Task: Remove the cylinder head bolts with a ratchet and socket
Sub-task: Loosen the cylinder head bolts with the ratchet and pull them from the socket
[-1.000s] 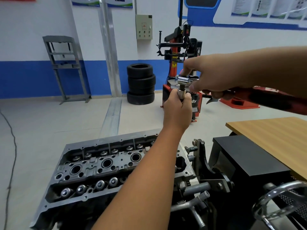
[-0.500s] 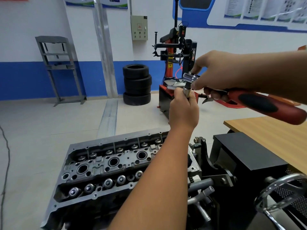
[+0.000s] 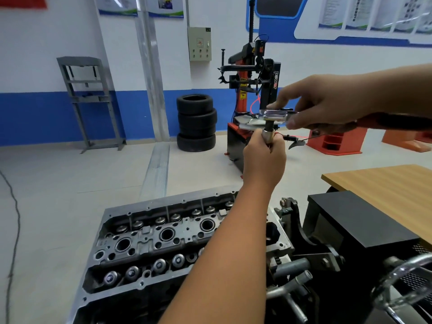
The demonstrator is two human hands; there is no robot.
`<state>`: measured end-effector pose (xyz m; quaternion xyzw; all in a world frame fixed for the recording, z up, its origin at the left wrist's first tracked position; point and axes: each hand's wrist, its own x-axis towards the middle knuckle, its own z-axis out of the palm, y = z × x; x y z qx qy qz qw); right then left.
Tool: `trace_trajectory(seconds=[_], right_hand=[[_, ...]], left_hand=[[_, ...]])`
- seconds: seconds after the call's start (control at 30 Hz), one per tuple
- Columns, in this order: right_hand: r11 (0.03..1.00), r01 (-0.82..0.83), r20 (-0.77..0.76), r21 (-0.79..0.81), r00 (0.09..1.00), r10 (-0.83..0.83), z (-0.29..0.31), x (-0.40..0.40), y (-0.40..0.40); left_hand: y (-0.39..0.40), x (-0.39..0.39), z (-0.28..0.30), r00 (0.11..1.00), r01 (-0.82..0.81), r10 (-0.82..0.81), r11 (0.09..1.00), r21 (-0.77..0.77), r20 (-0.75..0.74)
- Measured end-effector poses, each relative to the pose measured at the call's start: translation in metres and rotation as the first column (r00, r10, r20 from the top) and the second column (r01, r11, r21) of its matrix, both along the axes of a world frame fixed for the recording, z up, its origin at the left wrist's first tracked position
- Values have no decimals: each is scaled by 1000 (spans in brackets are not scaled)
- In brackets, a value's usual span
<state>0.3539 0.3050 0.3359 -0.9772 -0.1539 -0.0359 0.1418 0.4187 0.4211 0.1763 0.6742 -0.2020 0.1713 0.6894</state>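
Two hands hold the tool raised well above the cylinder head (image 3: 163, 242), out in front of the person. The left hand (image 3: 264, 160) is closed round the socket (image 3: 268, 134), whose chrome top shows above the fist. The right hand (image 3: 327, 106) grips the ratchet (image 3: 275, 115) at its chrome head, fingers curled over it, the red-and-black handle running off to the right.

Risks, as judged: a dark drive stub shows between ratchet head and socket, so the socket may not be fully seated; if so, it could drop onto the cylinder head below or slip off a bolt under load. Whether it has latched cannot be told.

Cylinder head: grey cast metal on a stand, cover off, valve gear and three round plug wells exposed. Round bright heads sit in a row along the near edge; which are the head bolts cannot be told. No tool touches it.
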Motion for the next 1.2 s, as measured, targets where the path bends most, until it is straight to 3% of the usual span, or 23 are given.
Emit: trace_trajectory(seconds=[0.07,0.2,0.3,0.47,0.67,0.77,0.87,0.93,1.03,1.13,1.2], right_hand=[[998,-18,11,-53,1000,19,0,6,-6],[951,-81,191,-300,971,143,-3,10,-7],[920,-100,284,-380,934,219,-7,11,-5],[969,-98,241,-228,958,154,-31,9,2],[981,104,207,-161,976,-70,-32,6,25],[919,351,414,-180,875,-253,-57,19,40],[884,440,630,-159,735,-253,-71,34,41],[894,414,702,-172,688,-184,-70,45,35],[943,286,732,-168,677,-76,-72,64,23],[998,45,750,-38,662,-1,-80,74,12],[999,32,754,24,656,-39,-84,78,13]], left_hand=[[1,0,-2,1000,25,-25,1000,-10,-9],[1,-2,-4,999,34,-34,999,-16,-8],[4,-1,-2,1000,29,-28,999,-29,13],[8,7,-1,999,37,-37,997,-69,2],[9,10,2,998,58,-58,996,-71,-4],[13,11,7,992,122,-121,992,-28,26],[22,13,13,963,241,-238,971,3,-125],[28,16,15,935,295,-288,955,3,-209],[28,14,15,931,307,-311,950,-49,-190],[18,7,5,957,254,-259,966,-54,-129],[13,10,3,969,208,-216,975,-75,-120]])
